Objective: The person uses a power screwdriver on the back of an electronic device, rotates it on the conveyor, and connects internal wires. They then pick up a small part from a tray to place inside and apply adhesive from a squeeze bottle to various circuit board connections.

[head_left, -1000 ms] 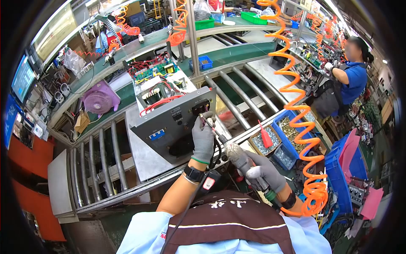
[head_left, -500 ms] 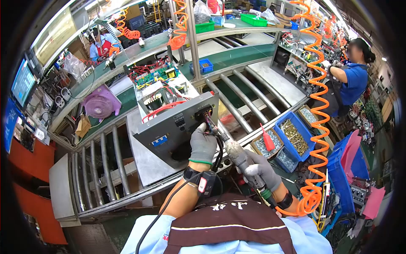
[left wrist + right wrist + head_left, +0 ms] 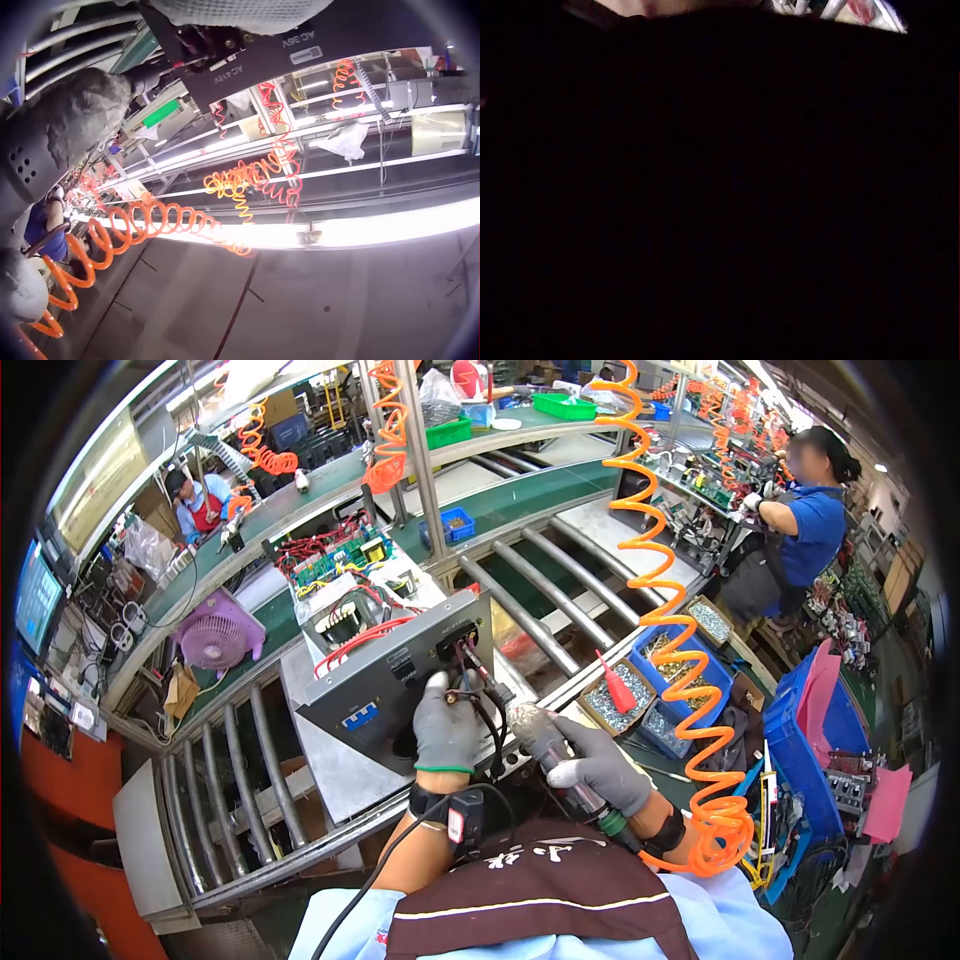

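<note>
A grey metal panel (image 3: 375,685) stands tilted at the front of an opened unit with circuit boards (image 3: 345,560). My gloved left hand (image 3: 447,730) holds dark cables (image 3: 487,710) just below the panel's terminal block (image 3: 460,643). My gloved right hand (image 3: 604,768) grips a power screwdriver (image 3: 543,738), its front end pointing at the terminals. In the left wrist view the screwdriver (image 3: 75,120) reaches the terminals beside the label "AC 415V", and part of the left glove (image 3: 240,11) shows at the top edge. The right wrist view is almost wholly black.
Metal rollers (image 3: 545,595) run on both sides of the unit. Right of it are a red-capped bottle (image 3: 620,690), screw bins (image 3: 665,728) and an orange coiled hose (image 3: 650,550). A purple fan (image 3: 215,635) stands at left; a person in blue (image 3: 815,535) works at right.
My left hand has shifted from beside the terminals to just below them, onto the cables. The screwdriver in my right hand stays pointed at the terminals. The head view has shifted slightly.
</note>
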